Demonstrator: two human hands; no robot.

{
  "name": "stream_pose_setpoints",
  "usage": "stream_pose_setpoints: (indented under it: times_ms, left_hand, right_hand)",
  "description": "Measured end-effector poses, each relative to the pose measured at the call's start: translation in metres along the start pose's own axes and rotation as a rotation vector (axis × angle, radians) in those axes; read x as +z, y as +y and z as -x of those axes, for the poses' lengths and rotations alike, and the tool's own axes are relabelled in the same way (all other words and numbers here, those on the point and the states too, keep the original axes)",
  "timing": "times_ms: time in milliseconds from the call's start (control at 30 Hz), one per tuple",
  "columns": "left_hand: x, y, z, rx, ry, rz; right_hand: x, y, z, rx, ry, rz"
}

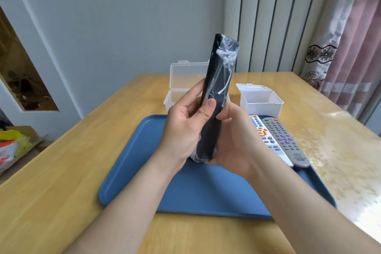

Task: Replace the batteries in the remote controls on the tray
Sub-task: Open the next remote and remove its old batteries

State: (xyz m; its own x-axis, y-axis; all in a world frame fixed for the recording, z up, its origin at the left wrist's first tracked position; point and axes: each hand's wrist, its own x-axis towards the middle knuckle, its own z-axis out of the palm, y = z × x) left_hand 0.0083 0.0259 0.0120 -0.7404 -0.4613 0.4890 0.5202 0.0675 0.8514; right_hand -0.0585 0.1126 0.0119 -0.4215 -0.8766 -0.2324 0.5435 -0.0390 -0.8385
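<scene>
A long black remote [218,80] wrapped in clear plastic film stands nearly upright above the blue tray [144,171], its back turned towards me. My left hand [183,128] grips its left side, thumb pressed on the back. My right hand [233,136] curls round its lower right part, fingertips on the back near the bottom. On the tray's right side lie a white remote [266,138] with coloured buttons and a grey remote [286,140] with purple buttons, both face up.
Two clear plastic boxes stand open behind the tray on the wooden table: a larger one [185,80] behind the black remote and a smaller one [260,99] to the right. A cardboard box with coloured items [16,146] sits on the floor at left. Curtains hang at right.
</scene>
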Motion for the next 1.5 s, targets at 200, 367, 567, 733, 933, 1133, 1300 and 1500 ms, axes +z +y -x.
stream_pose_setpoints:
  times_ms: [200,367,567,733,933,1133,1300,1500]
  left_hand:
    - [-0.015,-0.004,-0.001,0.287,0.218,-0.598]
    - [-0.021,-0.011,-0.003,0.434,0.036,-1.126]
    - [-0.012,-0.001,-0.003,-0.120,0.005,-0.214]
    - [-0.039,0.016,0.000,-0.413,-0.694,-0.447]
    - [-0.035,0.014,0.003,-0.516,-0.715,-0.796]
    - [-0.025,0.017,-0.002,0.182,0.038,-0.695]
    - [-0.008,0.004,0.005,0.461,-0.060,-1.052]
    - [-0.008,0.000,0.003,0.460,-0.136,-1.077]
  right_hand:
    - [-0.002,-0.003,0.000,-0.008,-0.028,-0.099]
    - [-0.008,-0.015,0.006,-0.115,0.009,-0.051]
    - [-0.018,-0.015,-0.003,-0.283,0.127,-0.039]
    - [-0.029,-0.017,-0.005,-0.418,0.248,-0.048]
    - [-0.027,-0.017,-0.006,-0.445,0.275,0.014]
    - [-0.016,-0.009,-0.004,-0.478,0.303,0.173]
    - [-0.008,0.000,-0.004,-0.546,0.351,0.340]
    - [-0.006,-0.001,-0.002,-0.563,0.402,0.386]
